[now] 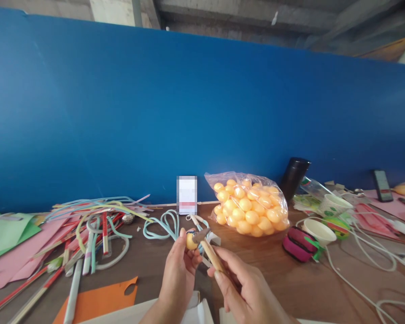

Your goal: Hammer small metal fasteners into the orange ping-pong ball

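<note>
Between the thumb and fingers of my left hand (pixel 180 270) is a small yellow-orange ball (pixel 191 242), much like those in the clear bag nearby. My right hand (pixel 241 281) grips a wooden-handled tool (pixel 213 255) shaped like a small hammer. Its dark metal head lies against or just in front of the ball; whether they touch, I cannot tell. The lower handle is hidden in my right palm. Behind my hands lie a coiled light-blue cord (pixel 162 227) and a badge card (pixel 187 195) leaning on the blue partition.
A clear bag of yellow-orange balls (pixel 248 209) stands behind my right hand. Further right are a black bottle (pixel 294 177), a magenta pouch (pixel 299 244), paper bowls, white cables and a phone (pixel 382 185). Coloured tubes, paper sheets and an orange card (pixel 99 299) spread leftward.
</note>
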Demonstrator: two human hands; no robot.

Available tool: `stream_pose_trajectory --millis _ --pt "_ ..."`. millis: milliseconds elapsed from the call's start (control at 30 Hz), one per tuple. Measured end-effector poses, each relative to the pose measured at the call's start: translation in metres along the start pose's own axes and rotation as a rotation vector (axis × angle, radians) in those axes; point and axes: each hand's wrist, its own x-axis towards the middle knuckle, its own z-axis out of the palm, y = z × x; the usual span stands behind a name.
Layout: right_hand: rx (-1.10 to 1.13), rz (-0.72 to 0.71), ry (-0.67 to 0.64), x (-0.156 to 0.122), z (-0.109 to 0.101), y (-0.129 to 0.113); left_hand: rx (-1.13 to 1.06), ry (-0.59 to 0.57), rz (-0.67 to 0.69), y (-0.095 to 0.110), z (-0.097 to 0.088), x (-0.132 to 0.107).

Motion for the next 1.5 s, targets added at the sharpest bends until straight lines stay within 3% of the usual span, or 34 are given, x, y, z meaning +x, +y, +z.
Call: stream_pose_trajectory --millis 333,567,1500 --pt "0.008 -0.005 -0.012 0.0005 0.0002 0.0018 -0.009 -0.008 -0.006 0.0007 0.0003 0.001" --pt "0.038 -0.012 0.053 0.0005 -0.0038 0.0033 -0.034 -0.014 -0.054 0.002 0.003 0.0012" --pt "0.051 -0.01 0.004 0.0012 -0.0014 0.0004 -0.051 -0.057 -0.081 0.0009 0.0003 0.0026"
